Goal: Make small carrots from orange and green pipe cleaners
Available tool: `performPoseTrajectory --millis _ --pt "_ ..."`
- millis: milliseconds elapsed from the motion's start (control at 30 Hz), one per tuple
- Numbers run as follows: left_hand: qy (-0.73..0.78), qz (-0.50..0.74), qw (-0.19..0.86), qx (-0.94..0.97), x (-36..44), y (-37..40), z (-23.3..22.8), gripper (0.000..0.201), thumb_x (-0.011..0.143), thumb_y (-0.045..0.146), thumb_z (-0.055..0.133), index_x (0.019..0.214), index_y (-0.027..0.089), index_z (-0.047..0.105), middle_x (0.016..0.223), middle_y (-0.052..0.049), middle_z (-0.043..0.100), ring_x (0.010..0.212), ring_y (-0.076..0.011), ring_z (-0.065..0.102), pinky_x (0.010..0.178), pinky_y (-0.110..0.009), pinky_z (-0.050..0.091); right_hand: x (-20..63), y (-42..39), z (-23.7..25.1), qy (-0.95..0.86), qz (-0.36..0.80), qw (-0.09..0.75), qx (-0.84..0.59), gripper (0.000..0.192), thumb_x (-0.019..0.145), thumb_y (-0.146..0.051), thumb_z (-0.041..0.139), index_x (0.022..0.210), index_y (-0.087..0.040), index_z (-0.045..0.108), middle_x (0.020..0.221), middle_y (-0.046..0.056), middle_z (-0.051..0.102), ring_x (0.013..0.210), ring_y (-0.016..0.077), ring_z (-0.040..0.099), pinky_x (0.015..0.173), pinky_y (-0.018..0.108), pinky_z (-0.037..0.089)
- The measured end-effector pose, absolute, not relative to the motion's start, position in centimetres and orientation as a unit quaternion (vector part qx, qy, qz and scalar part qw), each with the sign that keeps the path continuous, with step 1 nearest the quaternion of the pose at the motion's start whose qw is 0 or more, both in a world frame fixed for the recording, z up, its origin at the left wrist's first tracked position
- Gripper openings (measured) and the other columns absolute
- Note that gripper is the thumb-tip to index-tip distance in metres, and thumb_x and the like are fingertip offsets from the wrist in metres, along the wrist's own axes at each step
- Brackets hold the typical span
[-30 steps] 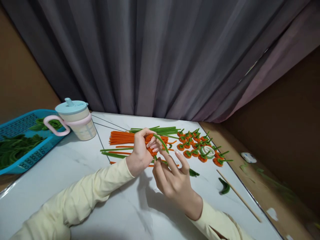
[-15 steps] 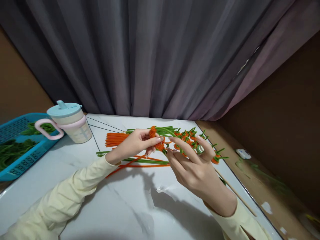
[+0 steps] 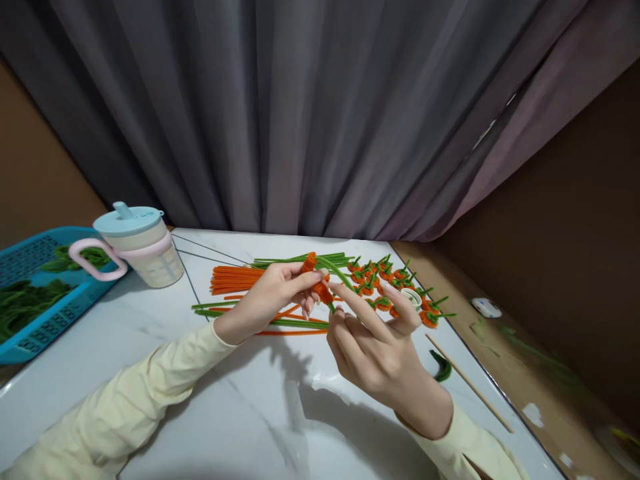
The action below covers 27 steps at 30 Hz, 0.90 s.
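Observation:
Between the thumb and fingers of my left hand (image 3: 270,297) is a coil of fuzzy orange pipe cleaner (image 3: 323,291). A green pipe cleaner (image 3: 335,267) runs out of its top and arcs to the right; a short green end shows at the bottom. My right hand (image 3: 380,350) is at the coil's lower right, with thumb and index finger closed around that green end and the other fingers raised. Behind the hands lie a bundle of straight orange pipe cleaners (image 3: 233,280), green pipe cleaners (image 3: 327,259), and several small orange pieces with green stems (image 3: 367,287).
To the left stand a lidded cup (image 3: 150,260) with a pink handle and a blue basket (image 3: 65,325) holding green pieces. On the right are a thin wooden stick (image 3: 473,387), a dark green curved piece (image 3: 441,367) and a white ring-shaped roll (image 3: 412,293). A grey curtain (image 3: 280,120) hangs behind the table.
My right hand has shifted slightly left and down, uncovering the white roll and the dark green piece. The orange coil has tilted a little and shows more of its length.

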<state>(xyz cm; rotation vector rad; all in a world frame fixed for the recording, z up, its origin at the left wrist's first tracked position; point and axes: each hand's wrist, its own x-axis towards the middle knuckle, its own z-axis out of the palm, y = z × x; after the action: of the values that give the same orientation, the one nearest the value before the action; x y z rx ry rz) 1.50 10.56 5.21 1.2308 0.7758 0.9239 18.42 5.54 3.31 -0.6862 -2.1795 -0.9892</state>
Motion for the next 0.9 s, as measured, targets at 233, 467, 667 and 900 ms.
performPoseTrajectory --millis 233,467,667,900 --pt "0.310 0.422 0.688 0.502 1.83 10.06 5.15 0.026 0.082 0.032 0.062 0.068 0.010 0.059 0.056 0.002 0.057 0.051 -0.0066 0.052 0.054 -0.019 0.043 18.18 5.74 3.24 -0.813 -0.390 0.328 -0.281 0.024 0.081 -0.002 0.049 0.065 -0.016 0.061 0.064 0.002 0.065 0.110 0.0187 0.058 0.103 0.046 0.027" --pt "0.311 0.432 0.675 0.511 1.47 10.71 4.99 0.023 0.082 0.033 0.062 0.077 0.010 0.060 0.060 0.000 0.062 0.053 -0.0084 0.057 0.057 -0.020 0.046 18.66 5.46 3.83 -0.822 -0.385 0.308 -0.285 0.025 0.082 -0.003 0.048 0.067 -0.016 0.062 0.067 0.003 0.067 0.114 0.0181 0.055 0.104 0.047 0.025" --pt "0.307 0.435 0.684 0.499 1.42 10.80 4.82 0.022 0.082 0.031 0.063 0.078 0.010 0.062 0.060 0.000 0.062 0.053 -0.0078 0.057 0.055 -0.019 0.046 18.58 5.42 3.94 -0.822 -0.383 0.312 -0.283 0.024 0.082 -0.003 0.047 0.069 -0.015 0.063 0.066 0.003 0.066 0.113 0.0184 0.056 0.103 0.046 0.027" --pt "0.314 0.433 0.678 0.504 1.70 10.73 4.77 0.023 0.083 0.031 0.062 0.078 0.009 0.062 0.060 0.001 0.061 0.052 -0.0068 0.056 0.055 -0.017 0.045 18.43 5.68 3.43 -0.814 -0.398 0.310 -0.287 0.023 0.082 -0.004 0.047 0.072 -0.015 0.064 0.072 0.005 0.067 0.112 0.0194 0.056 0.101 0.045 0.029"
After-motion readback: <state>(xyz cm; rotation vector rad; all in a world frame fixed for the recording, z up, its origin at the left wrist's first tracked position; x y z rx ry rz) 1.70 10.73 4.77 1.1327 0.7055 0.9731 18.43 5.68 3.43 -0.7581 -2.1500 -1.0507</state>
